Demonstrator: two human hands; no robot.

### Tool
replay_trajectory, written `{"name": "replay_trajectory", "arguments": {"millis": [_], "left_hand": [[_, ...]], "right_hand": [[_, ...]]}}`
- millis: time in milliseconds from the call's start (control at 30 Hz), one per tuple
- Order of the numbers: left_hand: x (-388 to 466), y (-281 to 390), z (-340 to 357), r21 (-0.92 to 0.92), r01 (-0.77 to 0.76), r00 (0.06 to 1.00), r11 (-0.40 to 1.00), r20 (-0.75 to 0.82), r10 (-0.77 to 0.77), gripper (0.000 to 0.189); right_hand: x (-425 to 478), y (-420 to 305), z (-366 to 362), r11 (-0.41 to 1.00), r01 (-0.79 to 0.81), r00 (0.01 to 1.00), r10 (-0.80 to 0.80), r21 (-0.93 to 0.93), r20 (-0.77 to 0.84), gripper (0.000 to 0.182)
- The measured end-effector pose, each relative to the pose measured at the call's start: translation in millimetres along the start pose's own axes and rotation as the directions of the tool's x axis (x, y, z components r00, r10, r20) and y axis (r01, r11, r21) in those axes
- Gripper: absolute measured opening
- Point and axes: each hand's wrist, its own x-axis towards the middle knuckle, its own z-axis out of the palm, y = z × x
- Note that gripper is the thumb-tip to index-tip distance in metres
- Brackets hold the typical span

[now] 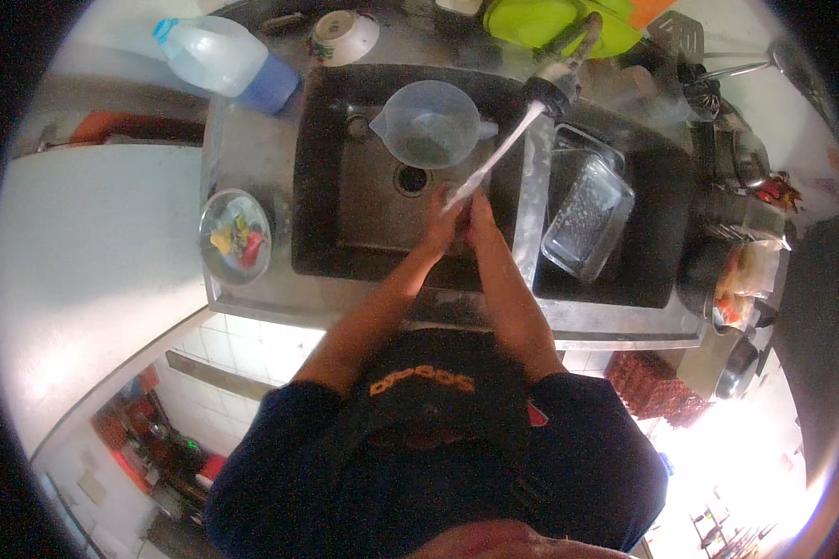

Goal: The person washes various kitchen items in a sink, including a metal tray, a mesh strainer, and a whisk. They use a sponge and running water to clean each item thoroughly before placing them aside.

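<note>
My left hand (445, 222) and my right hand (482, 215) are close together, low over the left sink basin (370, 227). A stream of running water (488, 162) slants down from the faucet (554, 85) onto them. Blur and the water hide the fingers, so whether anything lies between them cannot be told. Just beyond the hands, a translucent plastic measuring jug (430, 126) sits in the same basin, its spout to the left and its handle to the right. The round drain (412, 179) shows between the jug and my left hand.
Wet clear glass dishes (589, 218) lie in the right basin, past the metal divider (531, 202). A bowl with colourful scraps (235, 237) stands on the left counter. Behind are a plastic bottle (227, 63), an upturned bowl (342, 38) and green plasticware (531, 21). Pots (703, 279) crowd the right.
</note>
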Motion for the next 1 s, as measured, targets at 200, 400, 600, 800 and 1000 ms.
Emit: {"name": "replay_trajectory", "arguments": {"millis": [200,400,600,800,1000], "left_hand": [[14.1,-36.7,-26.2,0.019,0.072,0.994,0.997,0.08,-0.073,0.04],[26.3,-31.8,-22.7,-0.218,-0.057,0.997,0.974,-0.054,0.047,0.049],[-33.7,107.1,18.3,-0.56,0.234,0.968,0.795,0.206,-0.14,0.06],[-70.7,149.3,37.2,-0.436,0.204,0.974,0.876,0.18,-0.137,0.054],[-32.2,138.2,22.6,-0.435,0.295,0.949,0.851,0.234,-0.209,0.038]], "right_hand": [[-19.3,-2.5,29.3,0.737,0.177,0.972,-0.235,-0.653,-0.002,0.046],[-43.7,27.1,84.7,0.334,0.478,0.738,-0.655,-0.812,0.164,0.036],[-7.5,-55.0,145.2,0.44,0.473,0.72,-0.692,-0.764,0.047,0.033],[-19.8,-99.9,218.1,0.217,0.442,0.545,-0.836,-0.871,0.068,0.033],[-2.3,-98.2,222.8,0.084,0.376,0.567,-0.809,-0.923,0.157,0.034]]}}
